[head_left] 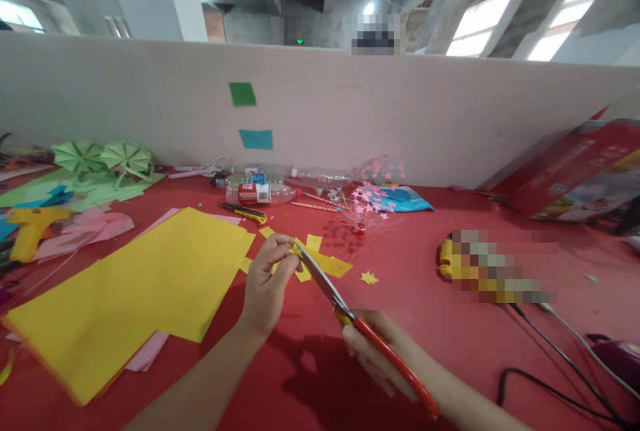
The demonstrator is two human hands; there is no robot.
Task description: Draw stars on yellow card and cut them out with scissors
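In the head view my right hand (373, 344) is wrapped around the red handle of a pair of scissors (325, 284). The blades point up and left, their tips at the fingers of my left hand (265, 284). Those fingers are pinched together on a small piece of yellow paper, mostly hidden by fingers and blades. Behind the blades lie several yellow paper scraps (333, 264) on the red table. A cut yellow paper star (369, 278) rests just right of them.
Yellow sheets (165, 278) cover the left, near a yellow glue gun (37, 224) and green paper shapes (80, 156). A utility knife (250, 213), plastic bottles (257, 192) and a pink star decoration (367, 198) sit behind. A power strip (445, 258) with cables lies right.
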